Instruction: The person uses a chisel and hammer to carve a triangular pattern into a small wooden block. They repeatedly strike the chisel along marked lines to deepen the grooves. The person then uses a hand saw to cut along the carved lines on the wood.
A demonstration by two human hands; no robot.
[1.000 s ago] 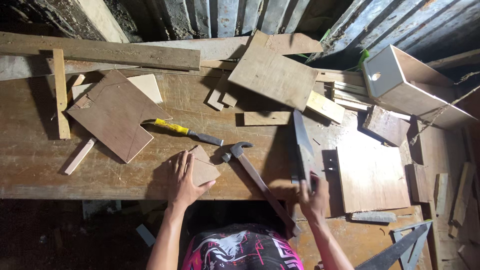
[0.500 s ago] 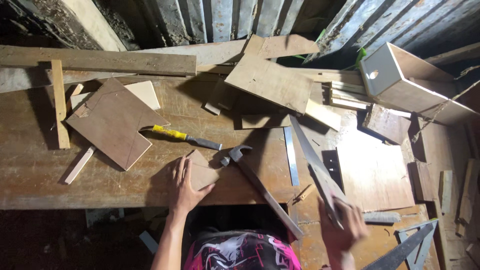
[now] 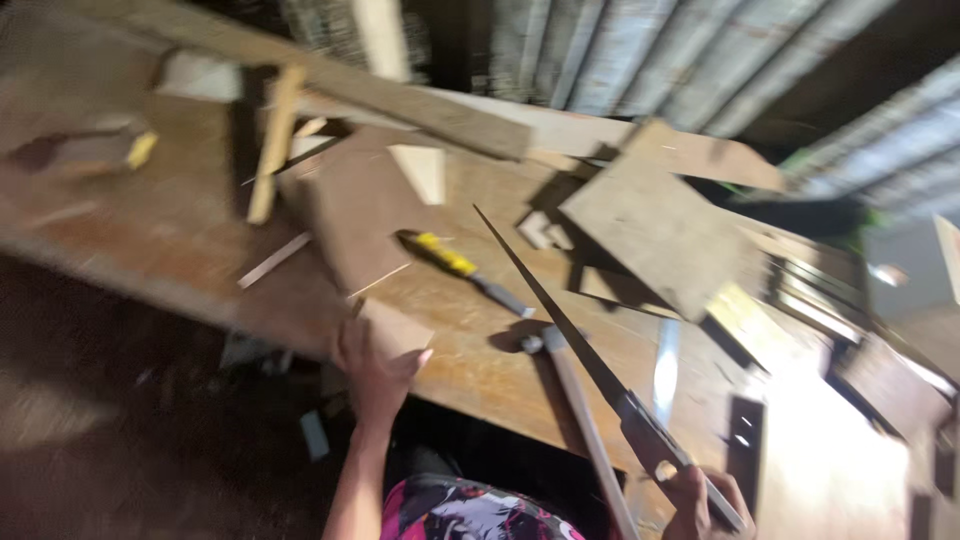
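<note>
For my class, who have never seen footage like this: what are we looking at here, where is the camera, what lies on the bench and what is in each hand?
There is no machine here: a person works with two bare hands, and the single picture comes from a camera worn on their head, looking down, blurred by motion. The left hand rests on a small flat brown wooden piece at the near edge of the long worn wooden workbench. The right hand has its grip around the handle of a long thin-bladed handsaw, raised across the bench. On the bench lie a yellow-handled tool, a wooden-handled hammer, a brown board and scrap wood.
</note>
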